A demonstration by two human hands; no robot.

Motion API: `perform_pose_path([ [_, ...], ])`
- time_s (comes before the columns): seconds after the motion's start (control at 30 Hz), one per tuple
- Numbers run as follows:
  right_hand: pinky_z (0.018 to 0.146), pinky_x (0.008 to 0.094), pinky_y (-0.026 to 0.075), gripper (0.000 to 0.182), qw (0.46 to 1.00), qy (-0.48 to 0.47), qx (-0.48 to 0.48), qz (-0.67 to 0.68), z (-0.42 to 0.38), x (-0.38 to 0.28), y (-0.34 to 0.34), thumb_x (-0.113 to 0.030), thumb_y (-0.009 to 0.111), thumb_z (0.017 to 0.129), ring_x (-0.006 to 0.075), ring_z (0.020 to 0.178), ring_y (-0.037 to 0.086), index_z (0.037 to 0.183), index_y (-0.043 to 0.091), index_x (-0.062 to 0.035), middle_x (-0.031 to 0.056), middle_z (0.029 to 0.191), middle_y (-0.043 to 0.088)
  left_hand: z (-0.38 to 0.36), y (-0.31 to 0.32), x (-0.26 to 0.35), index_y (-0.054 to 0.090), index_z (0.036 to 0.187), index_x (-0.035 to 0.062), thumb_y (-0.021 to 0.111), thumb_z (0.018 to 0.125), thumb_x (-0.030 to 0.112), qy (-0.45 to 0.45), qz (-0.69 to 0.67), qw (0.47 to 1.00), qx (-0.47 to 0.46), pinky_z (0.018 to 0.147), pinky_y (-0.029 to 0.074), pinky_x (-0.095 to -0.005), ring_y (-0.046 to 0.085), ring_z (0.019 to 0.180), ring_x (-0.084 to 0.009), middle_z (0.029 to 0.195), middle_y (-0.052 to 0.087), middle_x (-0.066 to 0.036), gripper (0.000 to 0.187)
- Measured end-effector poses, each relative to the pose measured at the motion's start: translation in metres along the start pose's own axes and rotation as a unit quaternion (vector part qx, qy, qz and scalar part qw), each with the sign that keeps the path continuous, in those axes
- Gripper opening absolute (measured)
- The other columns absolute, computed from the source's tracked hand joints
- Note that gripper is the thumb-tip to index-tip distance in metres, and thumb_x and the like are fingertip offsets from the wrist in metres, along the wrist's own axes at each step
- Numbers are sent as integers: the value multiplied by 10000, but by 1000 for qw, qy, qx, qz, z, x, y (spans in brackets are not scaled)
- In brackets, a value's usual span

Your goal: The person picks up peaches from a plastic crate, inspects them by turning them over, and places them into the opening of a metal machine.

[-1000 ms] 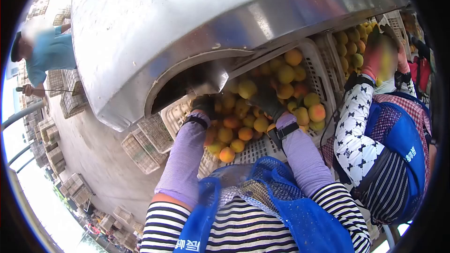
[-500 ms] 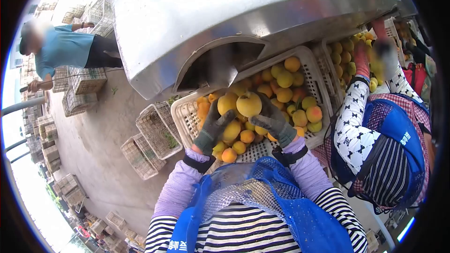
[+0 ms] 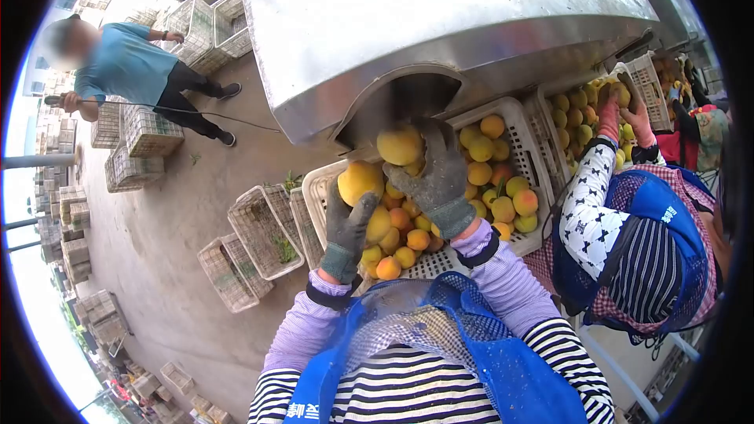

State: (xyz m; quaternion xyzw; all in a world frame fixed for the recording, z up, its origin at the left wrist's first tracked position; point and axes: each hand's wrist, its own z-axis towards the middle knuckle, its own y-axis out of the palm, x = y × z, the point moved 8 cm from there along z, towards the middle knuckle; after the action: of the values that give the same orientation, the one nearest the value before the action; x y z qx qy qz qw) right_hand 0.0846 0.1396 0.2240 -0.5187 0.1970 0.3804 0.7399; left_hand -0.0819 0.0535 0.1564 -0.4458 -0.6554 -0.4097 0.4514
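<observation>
Curling round a yellow-orange fruit (image 3: 361, 181), your left hand (image 3: 345, 228) held it over the crate (image 3: 528, 145); your right hand (image 3: 436, 177) cupped a yellow fruit (image 3: 398, 145) by the opening (image 3: 412, 98). Both looked nearly round, their long axes and direction unclear.

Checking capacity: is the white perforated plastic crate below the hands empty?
Not empty: round yellow-orange fruit lies in the crate; depth unclear.
</observation>
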Motion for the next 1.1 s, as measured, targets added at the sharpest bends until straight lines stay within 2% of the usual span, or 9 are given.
perform_pose_path([
  [0.1,713,469,531,634,992,-64,45,-94,8,20,40,-339,831,665,378,882,624,1177,563,-76,142,999,618,-10,-11,-4,428,1370,22,683,919,160,-15,-15,1000,8,954,493,-339,574,1120,-187,1229,573,-101,537],
  [0.23,698,463,532,527,989,-17,-17,-144,13,24,54,-342,834,669,379,839,625,1064,600,-83,147,957,626,-21,-19,-8,392,1406,27,712,893,162,-25,-55,998,-13,990,479,-344,557,1164,-210,1281,542,-118,620],
  [0.33,700,448,535,507,994,-89,37,-56,38,15,52,-346,834,705,365,837,639,1065,609,-69,158,951,631,-16,-12,-9,330,1463,29,734,869,166,-15,-80,996,-22,1026,465,-356,534,1214,-230,1353,496,-136,731],
  [0.43,811,455,523,646,996,29,-56,64,59,43,76,-298,856,697,372,934,621,1228,567,-70,161,1049,621,-7,-1,-2,266,1508,31,751,848,167,-22,-100,994,-23,1054,450,-372,512,1254,-242,1408,456,-149,831],
  [0.53,790,402,542,670,995,-26,-94,29,77,37,54,-342,846,733,287,985,652,1251,550,-36,177,1099,638,-1,3,-6,245,1522,26,770,824,160,-17,-134,990,-33,1065,444,-381,504,1266,-246,1424,445,-155,883],
  [0.6,851,399,529,729,990,6,-104,98,63,19,25,-350,848,730,309,1030,636,1292,515,-26,185,1131,624,-1,6,-4,269,1513,19,793,798,150,-12,-149,989,-23,1067,442,-385,507,1262,-248,1420,450,-155,896],
  [0.73,936,411,500,814,943,75,-291,141,-19,-11,26,-380,852,706,368,1100,600,1338,480,-27,200,1177,592,-11,2,7,359,1459,2,823,772,151,169,138,975,35,1055,444,-390,522,1251,-270,1377,495,-168,842],
  [0.9,889,452,506,793,987,48,-136,76,-38,-26,12,-392,857,650,390,1073,584,1283,523,-50,197,1179,572,-20,23,17,389,1431,-4,802,796,143,272,258,923,89,1055,431,-399,507,1262,-276,1367,498,-170,772],
  [1.1,827,458,516,674,998,-19,-34,-50,11,5,19,-395,844,664,381,970,615,1200,582,-83,186,1095,605,-10,23,16,381,1432,-23,811,772,137,216,272,935,70,1022,459,-397,540,1216,-296,1315,520,-186,804],
])
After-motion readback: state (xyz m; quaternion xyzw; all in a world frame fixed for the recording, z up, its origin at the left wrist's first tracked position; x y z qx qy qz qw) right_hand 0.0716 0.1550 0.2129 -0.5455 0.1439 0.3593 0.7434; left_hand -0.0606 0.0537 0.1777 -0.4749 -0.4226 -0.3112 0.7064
